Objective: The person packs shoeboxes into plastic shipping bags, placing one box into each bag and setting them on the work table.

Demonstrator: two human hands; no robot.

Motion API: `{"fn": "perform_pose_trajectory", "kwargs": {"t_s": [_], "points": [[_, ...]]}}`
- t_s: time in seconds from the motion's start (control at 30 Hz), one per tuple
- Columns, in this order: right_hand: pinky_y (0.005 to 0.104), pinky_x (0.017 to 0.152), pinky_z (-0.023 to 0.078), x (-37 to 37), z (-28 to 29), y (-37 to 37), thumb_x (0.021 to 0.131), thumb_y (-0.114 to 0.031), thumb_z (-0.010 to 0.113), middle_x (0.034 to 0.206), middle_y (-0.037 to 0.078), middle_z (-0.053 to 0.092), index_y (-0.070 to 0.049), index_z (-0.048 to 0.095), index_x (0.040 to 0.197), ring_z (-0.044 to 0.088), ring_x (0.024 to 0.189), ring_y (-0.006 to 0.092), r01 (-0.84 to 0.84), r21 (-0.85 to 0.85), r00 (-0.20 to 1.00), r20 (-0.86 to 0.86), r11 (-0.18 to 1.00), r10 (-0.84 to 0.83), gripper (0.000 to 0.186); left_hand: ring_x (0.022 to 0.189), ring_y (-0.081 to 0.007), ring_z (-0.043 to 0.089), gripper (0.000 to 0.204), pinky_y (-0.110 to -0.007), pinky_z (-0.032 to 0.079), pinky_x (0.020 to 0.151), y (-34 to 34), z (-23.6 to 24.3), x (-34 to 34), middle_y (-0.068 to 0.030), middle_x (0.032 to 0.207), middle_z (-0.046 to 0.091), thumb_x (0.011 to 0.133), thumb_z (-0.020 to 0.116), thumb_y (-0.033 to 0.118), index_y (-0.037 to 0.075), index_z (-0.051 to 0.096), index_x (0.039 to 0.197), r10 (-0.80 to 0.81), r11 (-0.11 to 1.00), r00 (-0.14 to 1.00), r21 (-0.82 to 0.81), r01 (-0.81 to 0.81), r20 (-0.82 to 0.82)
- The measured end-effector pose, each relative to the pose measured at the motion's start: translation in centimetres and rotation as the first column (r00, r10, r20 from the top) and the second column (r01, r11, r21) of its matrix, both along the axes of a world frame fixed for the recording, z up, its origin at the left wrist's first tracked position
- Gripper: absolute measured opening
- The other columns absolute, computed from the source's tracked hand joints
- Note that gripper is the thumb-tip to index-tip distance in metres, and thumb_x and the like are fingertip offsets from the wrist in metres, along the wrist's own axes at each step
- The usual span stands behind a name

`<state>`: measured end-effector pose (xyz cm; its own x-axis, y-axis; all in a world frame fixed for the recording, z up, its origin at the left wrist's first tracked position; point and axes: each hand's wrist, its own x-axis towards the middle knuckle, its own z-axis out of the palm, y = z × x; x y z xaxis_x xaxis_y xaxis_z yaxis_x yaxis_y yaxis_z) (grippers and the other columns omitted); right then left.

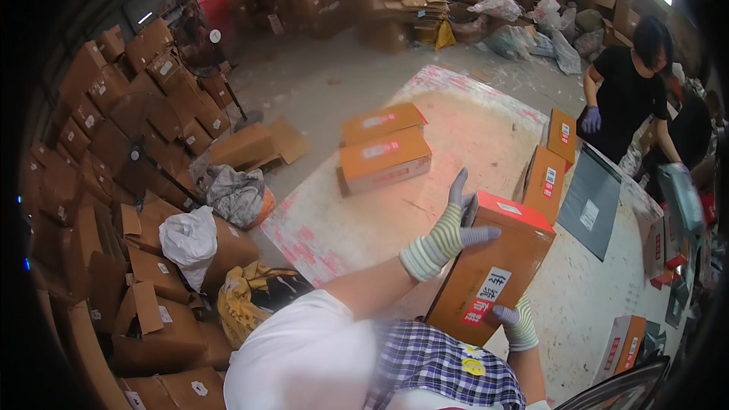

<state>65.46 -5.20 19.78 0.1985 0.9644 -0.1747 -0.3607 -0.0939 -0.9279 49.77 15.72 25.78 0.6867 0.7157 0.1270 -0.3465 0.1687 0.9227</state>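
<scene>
An orange cardboard box (497, 266) with a red end and a printed label stands tilted in front of me, held between both gloved hands. My left hand (456, 231), in a striped glove, is at its upper left edge, thumb across the front face and fingers behind the edge. Lower down, my right hand (518, 323) grips the right side, its thumb on the face and its other fingers partly hidden. Beyond the held box, an orange box (544, 182) and another orange box (562, 137) stand on the white table (456, 118).
Two orange boxes (386, 156) sit at the table's left. A grey plastic mailing bag (596, 201) lies to the right. Another box (619, 345) stands near right. Across the table is a co-worker (630, 91) with a gloved hand. Cartons (163, 281) and fans (137, 150) crowd the left.
</scene>
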Motion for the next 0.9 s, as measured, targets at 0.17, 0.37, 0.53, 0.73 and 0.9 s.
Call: {"fn": "perform_pose_trajectory", "kwargs": {"t_s": [0.17,0.37,0.53,0.73,0.9], "points": [[0.0353,0.105,0.046,0.4,-5.6,0.4,0.087,-0.008,0.07,0.14,0.015,0.055,0.0,0.038,0.15,0.056,0.126,0.025,0.274,-0.123,0.953,-0.098,0.954,-0.286,0.071,0.112,-0.0219,0.053,0.106,-0.037,0.049,0.091,-1.8,-8.1,-0.9,-0.0134,0.126,0.056,0.075,0.082,0.009,0.006,0.016,0.158,-0.227,0.972,0.962,-0.098,0.214,-0.151],[0.0429,0.118,0.031,-4.2,-2.0,3.4,0.081,-0.022,0.078,0.155,0.024,0.038,0.001,0.031,0.154,0.036,0.144,0.0377,0.263,-0.003,0.496,0.858,0.965,-0.133,0.09,0.079,-0.0117,0.057,0.094,-0.023,0.049,0.066,-2.9,-12.2,-1.2,-0.0082,0.104,0.062,0.077,0.08,0.008,0.003,0.024,0.152,-0.133,0.975,0.955,-0.209,0.078,-0.264],[0.0447,0.119,0.031,-0.6,-0.2,3.9,0.072,-0.018,0.081,0.154,0.027,0.036,0.001,0.035,0.151,0.032,0.146,0.0431,0.237,0.174,0.429,0.864,0.956,-0.263,0.094,0.074,-0.01,0.062,0.089,-0.02,0.051,0.06,-3.5,-6.0,-1.9,-0.0052,0.102,0.064,0.075,0.074,0.001,0.008,0.028,0.152,-0.306,0.909,0.902,-0.374,0.182,-0.305],[0.0417,0.12,0.03,1.4,-1.0,3.9,0.071,-0.011,0.08,0.154,0.025,0.04,0.0,0.039,0.15,0.035,0.146,0.0383,0.205,0.161,0.678,0.688,0.965,-0.259,0.09,0.09,-0.0133,0.068,0.088,-0.024,0.06,0.069,-2.9,-6.0,-1.6,-0.006,0.117,0.063,0.073,0.068,-0.004,0.012,0.035,0.153,-0.337,0.897,0.92,-0.363,0.25,-0.199],[0.0419,0.121,0.028,1.5,-0.1,4.0,0.072,-0.01,0.079,0.155,0.024,0.038,0.0,0.035,0.152,0.032,0.148,0.0375,0.197,0.165,0.64,0.725,0.967,-0.254,0.093,0.091,-0.0141,0.068,0.09,-0.025,0.059,0.072,-2.5,-5.4,-0.5,-0.0059,0.12,0.062,0.072,0.069,-0.006,0.01,0.034,0.153,-0.302,0.904,0.939,-0.362,0.227,-0.167]]}}
